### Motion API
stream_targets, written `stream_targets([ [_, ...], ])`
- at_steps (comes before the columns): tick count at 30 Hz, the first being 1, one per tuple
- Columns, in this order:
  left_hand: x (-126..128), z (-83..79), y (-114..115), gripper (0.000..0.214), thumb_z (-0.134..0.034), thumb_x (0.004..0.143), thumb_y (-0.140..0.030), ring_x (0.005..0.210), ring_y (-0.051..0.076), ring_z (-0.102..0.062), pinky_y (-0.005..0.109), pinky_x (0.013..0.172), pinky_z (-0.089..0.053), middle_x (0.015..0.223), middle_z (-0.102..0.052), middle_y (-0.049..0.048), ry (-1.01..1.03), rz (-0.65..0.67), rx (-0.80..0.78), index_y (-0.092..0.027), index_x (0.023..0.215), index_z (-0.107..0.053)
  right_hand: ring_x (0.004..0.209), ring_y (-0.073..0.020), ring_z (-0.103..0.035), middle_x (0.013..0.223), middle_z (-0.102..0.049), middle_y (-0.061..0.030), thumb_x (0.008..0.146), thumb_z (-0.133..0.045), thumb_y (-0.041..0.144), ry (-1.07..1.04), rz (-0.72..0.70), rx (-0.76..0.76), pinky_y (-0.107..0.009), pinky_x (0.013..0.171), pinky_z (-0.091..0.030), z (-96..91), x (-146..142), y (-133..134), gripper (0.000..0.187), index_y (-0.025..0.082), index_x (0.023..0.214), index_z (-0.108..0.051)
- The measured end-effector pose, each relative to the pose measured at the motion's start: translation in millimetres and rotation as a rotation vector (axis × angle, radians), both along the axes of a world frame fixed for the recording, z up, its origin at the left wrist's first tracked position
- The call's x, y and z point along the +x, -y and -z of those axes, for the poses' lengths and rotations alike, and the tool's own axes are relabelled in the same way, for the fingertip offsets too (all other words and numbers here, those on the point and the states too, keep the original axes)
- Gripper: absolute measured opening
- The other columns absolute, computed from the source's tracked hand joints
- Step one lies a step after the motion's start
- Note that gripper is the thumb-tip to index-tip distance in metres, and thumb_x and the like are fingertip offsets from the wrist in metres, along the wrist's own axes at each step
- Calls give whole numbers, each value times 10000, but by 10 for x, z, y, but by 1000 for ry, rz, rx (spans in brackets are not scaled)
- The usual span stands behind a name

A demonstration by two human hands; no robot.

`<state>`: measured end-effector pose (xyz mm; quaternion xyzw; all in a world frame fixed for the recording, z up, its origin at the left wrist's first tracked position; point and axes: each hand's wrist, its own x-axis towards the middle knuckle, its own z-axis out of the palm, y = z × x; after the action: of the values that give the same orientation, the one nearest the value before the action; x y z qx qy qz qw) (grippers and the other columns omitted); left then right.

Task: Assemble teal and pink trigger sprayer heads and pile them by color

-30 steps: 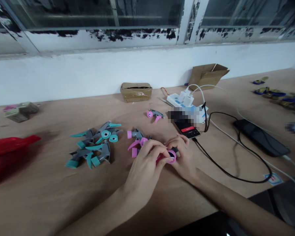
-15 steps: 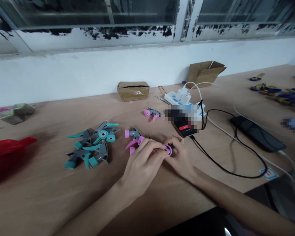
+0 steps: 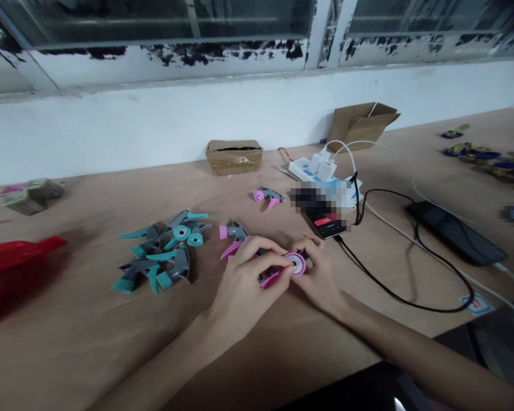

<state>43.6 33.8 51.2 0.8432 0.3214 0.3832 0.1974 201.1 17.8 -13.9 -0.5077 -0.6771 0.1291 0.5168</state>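
Observation:
My right hand (image 3: 321,279) is closed around a grey and pink trigger sprayer head (image 3: 298,262), its round collar turned toward me with a white disc inside. The thumb and forefinger of my left hand (image 3: 246,285) pinch together at the middle of that collar; whatever is between the tips is too small to make out. Just left of the fingers lies another pink and grey sprayer head (image 3: 235,234), partly covered by my left hand. A pink trigger (image 3: 270,278) shows under the left fingers; I cannot tell which head it belongs to.
Several teal and grey sprayer heads (image 3: 167,251) lie to the left, with a red plastic bag (image 3: 17,262) beyond them. One pink sprayer head (image 3: 269,196) lies farther back. A phone (image 3: 325,222), cables, power strip (image 3: 302,169), second phone (image 3: 456,234) and cardboard boxes (image 3: 235,158) occupy the back and right.
The sprayer head's collar has turned more toward me, showing its white inside. My left fingertips have stayed at the collar. The whole view has shifted slightly.

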Motion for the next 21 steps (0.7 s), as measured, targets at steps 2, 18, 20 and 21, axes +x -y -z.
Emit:
stream_targets([
  [2,-1,-7,-6,79,-621,778,-113,833,140,-588,312,771,-498,900,-591,38,-8,-35,-19,-178,765,-663,679,-136,-522,689,-533,64,737,-594,214,9,-8,4,-409,949,-303,-2,-7,6,143,244,772,-458],
  [18,-39,-124,-6,80,-656,760,-171,837,153,-573,331,742,-474,917,-579,18,-136,4,-32,-220,813,-688,647,-127,-539,679,-528,69,752,-593,233,63,-42,47,-429,954,-306,5,-34,31,145,244,787,-453],
  [20,-53,-141,-19,81,-654,760,-155,832,146,-576,313,730,-471,910,-581,16,-142,20,-45,-213,806,-689,640,-126,-536,676,-522,70,751,-604,245,59,-42,48,-430,951,-307,0,-32,34,158,243,782,-449],
  [21,-59,-148,-23,91,-649,761,-141,834,146,-577,307,731,-470,904,-584,14,-149,26,-50,-210,804,-688,637,-125,-534,673,-517,70,749,-609,249,58,-39,49,-431,948,-308,-1,-31,35,165,242,777,-446],
])
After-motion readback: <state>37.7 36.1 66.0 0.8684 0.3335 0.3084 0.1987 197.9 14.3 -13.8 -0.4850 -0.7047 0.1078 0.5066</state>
